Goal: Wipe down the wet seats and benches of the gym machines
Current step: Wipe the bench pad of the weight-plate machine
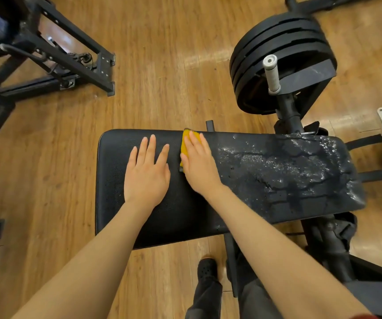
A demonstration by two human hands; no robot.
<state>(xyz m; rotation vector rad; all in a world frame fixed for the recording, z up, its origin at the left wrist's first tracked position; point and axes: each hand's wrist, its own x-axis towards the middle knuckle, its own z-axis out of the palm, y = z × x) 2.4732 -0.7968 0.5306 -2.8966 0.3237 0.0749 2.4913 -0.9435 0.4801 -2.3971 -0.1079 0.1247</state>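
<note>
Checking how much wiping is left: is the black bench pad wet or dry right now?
Partly wet. The bench pad glistens with water right of the yellow cloth under the right hand; it looks mostly matte around the left hand.

Black padded bench (208,203) lies flat, right half wet and cracked; yellow sponge (184,147) near its far edge.

There are two hands: the left hand (147,173) and the right hand (198,162). There is one black bench (266,180). There is one yellow sponge (186,143). There is one stack of round black weights (282,42), and I can count about four in it. There is one grey handle (271,74). There is one black shoe (206,269). There is one other black machine frame (47,54) on the floor.
</note>
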